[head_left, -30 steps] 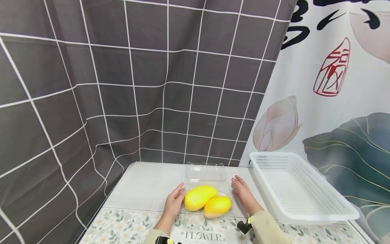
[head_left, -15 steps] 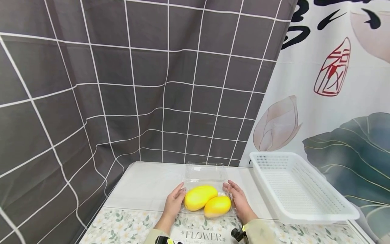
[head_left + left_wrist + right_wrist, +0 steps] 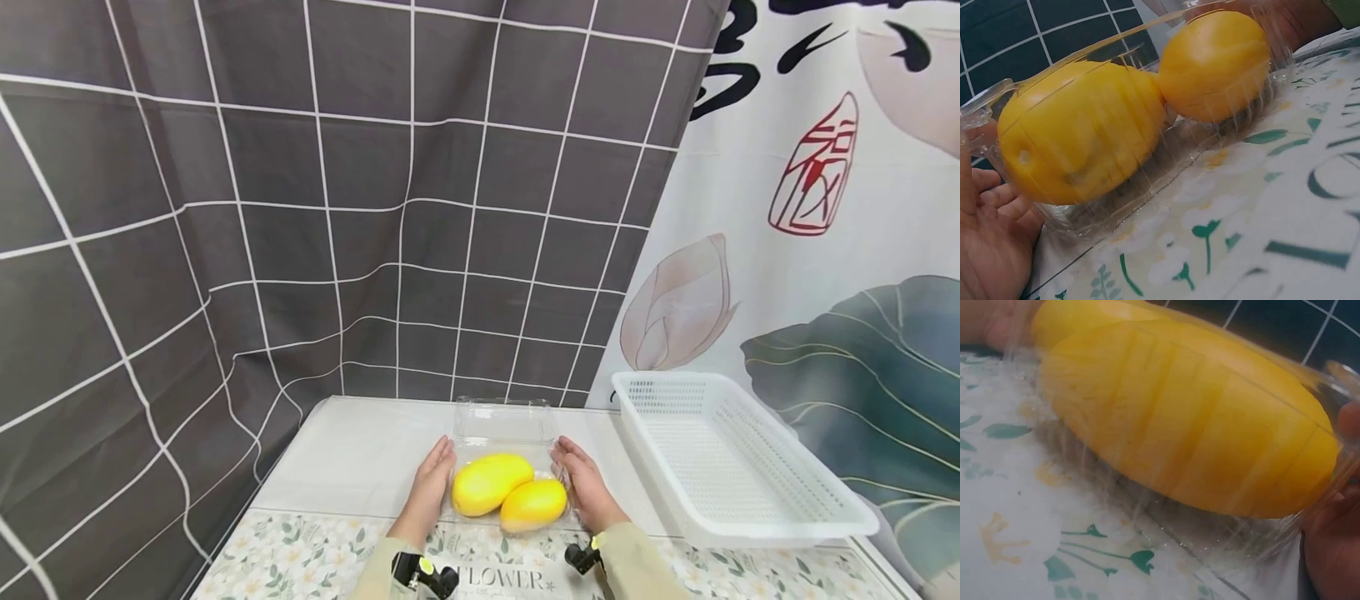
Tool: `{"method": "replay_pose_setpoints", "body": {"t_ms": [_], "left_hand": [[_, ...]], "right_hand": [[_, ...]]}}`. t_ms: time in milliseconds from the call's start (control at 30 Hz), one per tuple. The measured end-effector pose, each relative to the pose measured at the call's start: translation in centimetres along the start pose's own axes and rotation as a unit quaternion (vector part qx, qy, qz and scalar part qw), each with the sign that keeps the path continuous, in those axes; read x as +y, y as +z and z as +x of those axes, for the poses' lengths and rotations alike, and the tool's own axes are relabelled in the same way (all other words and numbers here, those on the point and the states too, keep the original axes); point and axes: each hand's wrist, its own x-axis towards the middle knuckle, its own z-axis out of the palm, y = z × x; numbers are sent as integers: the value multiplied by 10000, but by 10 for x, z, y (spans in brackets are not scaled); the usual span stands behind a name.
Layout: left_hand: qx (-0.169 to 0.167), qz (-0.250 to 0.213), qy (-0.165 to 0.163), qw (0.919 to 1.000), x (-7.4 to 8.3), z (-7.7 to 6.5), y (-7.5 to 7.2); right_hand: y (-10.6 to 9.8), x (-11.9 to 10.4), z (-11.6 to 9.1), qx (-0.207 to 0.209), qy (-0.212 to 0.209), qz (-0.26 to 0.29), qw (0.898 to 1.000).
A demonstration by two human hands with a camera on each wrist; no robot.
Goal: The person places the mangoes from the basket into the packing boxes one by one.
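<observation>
Two yellow mangoes [image 3: 492, 483] lie side by side in a clear plastic clamshell box [image 3: 1069, 226] with its lid [image 3: 504, 422] folded back behind them. My left hand [image 3: 429, 483] is at the box's left side, its fingers stretched forward along the wall. On the opposite side my right hand [image 3: 585, 483] lies along the right wall, fingertips right at the rim. The left wrist view shows the larger mango [image 3: 1082, 134] nearest the left palm [image 3: 997, 250]. From the right wrist, the smaller mango [image 3: 1191, 419] shows through the ribbed plastic, fingers [image 3: 1350, 422] beside the rim.
A white perforated plastic basket [image 3: 780, 532] stands on the right of the table. The tabletop cloth [image 3: 300, 550] is floral in front and white behind. A dark grid curtain [image 3: 360, 192] hangs at the back and left, a printed white one [image 3: 750, 192] at the right.
My right hand has come in leftward to the box's right side. My left hand has shifted slightly forward along the left side. The mangoes have hardly moved.
</observation>
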Motion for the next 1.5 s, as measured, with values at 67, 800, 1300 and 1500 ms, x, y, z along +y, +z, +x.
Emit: {"method": "replay_pose_setpoints", "body": {"t_ms": [67,800,1300,1500], "left_hand": [[-95,-115,24,9999,1,1,0],[-282,-743,-199,9966,3,18,10],[-250,-871,29,9959,2,5,13],[-231,-1051,228,9939,-1,3,14]], "right_hand": [[2,-1,2,-8,36,101,9999],[7,-6,18,-99,139,981,9950],[8,-2,7,-104,-153,1311,9912],[9,-1,4,130,-199,1266,9917]]}}
